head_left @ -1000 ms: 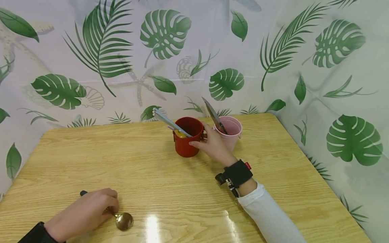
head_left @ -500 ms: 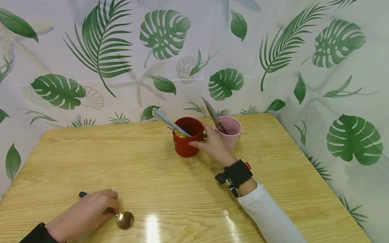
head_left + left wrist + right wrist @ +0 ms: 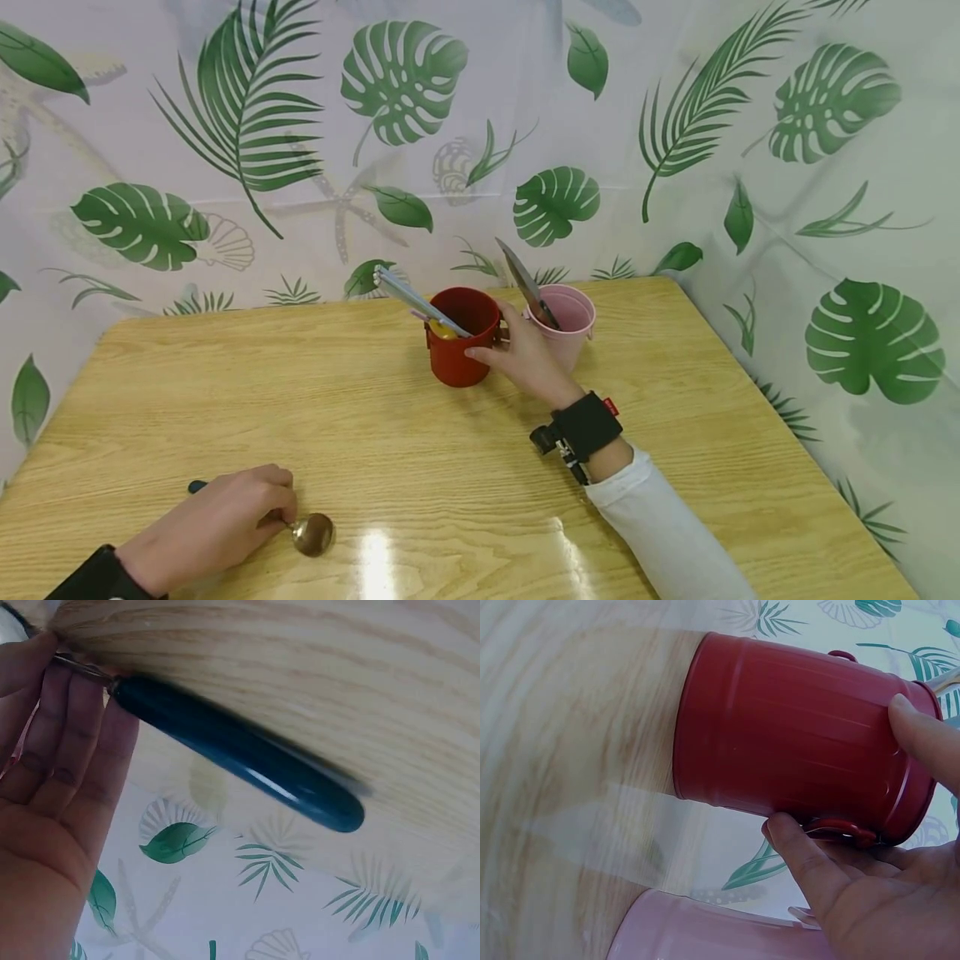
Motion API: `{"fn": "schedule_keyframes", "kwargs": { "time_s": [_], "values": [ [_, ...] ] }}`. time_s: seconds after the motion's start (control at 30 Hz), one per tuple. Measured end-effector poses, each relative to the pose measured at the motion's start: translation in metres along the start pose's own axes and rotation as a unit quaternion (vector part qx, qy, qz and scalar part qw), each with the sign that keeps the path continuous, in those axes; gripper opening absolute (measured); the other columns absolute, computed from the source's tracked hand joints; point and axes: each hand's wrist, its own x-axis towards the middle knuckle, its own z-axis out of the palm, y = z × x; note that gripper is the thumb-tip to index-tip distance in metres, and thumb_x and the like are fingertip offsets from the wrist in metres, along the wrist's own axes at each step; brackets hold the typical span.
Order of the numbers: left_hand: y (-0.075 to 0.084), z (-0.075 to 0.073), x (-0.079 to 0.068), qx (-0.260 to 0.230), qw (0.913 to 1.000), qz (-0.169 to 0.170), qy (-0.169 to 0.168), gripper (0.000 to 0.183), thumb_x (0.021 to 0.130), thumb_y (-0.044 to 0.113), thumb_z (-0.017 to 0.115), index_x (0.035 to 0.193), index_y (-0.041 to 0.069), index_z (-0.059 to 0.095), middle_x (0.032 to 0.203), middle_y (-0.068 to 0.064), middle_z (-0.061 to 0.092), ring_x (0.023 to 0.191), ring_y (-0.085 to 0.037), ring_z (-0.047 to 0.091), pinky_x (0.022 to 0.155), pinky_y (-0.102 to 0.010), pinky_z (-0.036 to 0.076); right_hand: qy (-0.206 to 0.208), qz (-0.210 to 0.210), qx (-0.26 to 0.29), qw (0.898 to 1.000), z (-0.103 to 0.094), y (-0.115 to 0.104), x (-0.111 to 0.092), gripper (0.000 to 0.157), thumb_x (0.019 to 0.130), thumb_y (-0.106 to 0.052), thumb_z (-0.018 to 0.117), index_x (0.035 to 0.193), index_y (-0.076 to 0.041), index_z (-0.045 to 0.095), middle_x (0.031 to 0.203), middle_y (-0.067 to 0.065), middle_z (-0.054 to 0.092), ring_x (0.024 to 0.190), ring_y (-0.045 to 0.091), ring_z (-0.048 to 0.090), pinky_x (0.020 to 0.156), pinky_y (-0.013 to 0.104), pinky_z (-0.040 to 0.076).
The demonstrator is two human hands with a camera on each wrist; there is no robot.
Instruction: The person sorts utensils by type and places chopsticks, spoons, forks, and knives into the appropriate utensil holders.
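Note:
At the lower left in the head view, my left hand (image 3: pixel 221 521) pinches a spoon by its thin metal neck, with the round metal bowl (image 3: pixel 312 534) beyond the fingertips. The spoon's dark green handle (image 3: pixel 240 754) sticks out free in the left wrist view, close over the wooden surface. My right hand (image 3: pixel 525 350) grips the right side of a small red bucket (image 3: pixel 453 367), thumb on its front near the rim and the other fingers around its side lug. Pale blue sticks (image 3: pixel 416 298) and something yellow (image 3: pixel 441 331) lean in the bucket, their lower ends hidden.
A pink bucket (image 3: pixel 573 312) stands right of the red one, partly behind my right hand. A knife (image 3: pixel 528 282) leans in it, blade up. The wooden table (image 3: pixel 337 400) meets a leaf-patterned cloth (image 3: pixel 300 208) behind and at the right.
The spoon has turned slightly in my left hand: its bowl sits a little farther right and away from me, its handle end slightly farther left. My right hand and the red bucket stay put.

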Motion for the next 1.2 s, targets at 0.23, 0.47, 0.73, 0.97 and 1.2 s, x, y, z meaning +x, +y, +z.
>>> {"fn": "schedule_keyframes", "kwargs": {
  "time_s": [0.23,0.47,0.73,0.97,1.2],
  "values": [
    [0.002,-0.002,0.004,0.008,1.0,-0.004,0.0,0.019,0.081,0.008,0.076,0.084,0.026,0.071,0.079,0.014,0.056,0.067,0.002,0.051,0.054,-0.022,0.05,0.0,-0.004,0.01,1.0,-0.001,-0.002,0.002,0.075,0.084,-0.015,0.077,0.147,-0.004,0.037,0.142,0.019,0.051,0.124,0.034,0.052,0.102,0.055,0.047],
    [0.005,-0.007,0.012,-0.017,0.9995,-0.026,0.0,0.022,0.084,0.005,0.071,0.085,0.027,0.071,0.079,0.015,0.057,0.065,0.002,0.05,0.053,-0.021,0.049,-0.004,0.001,0.004,1.0,-0.002,-0.003,0.002,0.076,0.084,-0.014,0.077,0.147,-0.003,0.036,0.142,0.018,0.051,0.123,0.033,0.052,0.101,0.054,0.048],
    [0.013,-0.024,0.031,-0.021,0.9981,-0.023,0.053,0.018,0.082,0.004,0.073,0.085,0.021,0.072,0.081,0.011,0.063,0.067,0.001,0.054,0.054,-0.023,0.053,-0.005,0.003,0.01,1.0,-0.004,-0.012,0.0,0.074,0.085,-0.01,0.076,0.146,0.001,0.036,0.142,0.022,0.051,0.124,0.037,0.051,0.102,0.056,0.047],
    [0.02,-0.058,0.046,-0.026,0.9866,0.033,0.158,0.027,0.074,-0.004,0.078,0.086,0.018,0.07,0.083,0.007,0.065,0.068,0.0,0.058,0.054,-0.024,0.058,-0.01,0.003,0.017,1.0,-0.007,-0.038,-0.009,0.071,0.085,-0.002,0.074,0.144,0.009,0.035,0.14,0.03,0.049,0.124,0.044,0.049,0.102,0.06,0.045],
    [0.025,-0.08,0.056,-0.018,0.9613,0.08,0.263,0.032,0.067,-0.012,0.078,0.083,0.014,0.069,0.084,0.004,0.067,0.068,-0.004,0.06,0.053,-0.027,0.059,-0.01,0.006,0.014,1.0,-0.007,-0.038,-0.009,0.071,0.086,-0.002,0.073,0.144,0.009,0.035,0.141,0.031,0.048,0.125,0.044,0.049,0.102,0.059,0.045]
  ]
}}
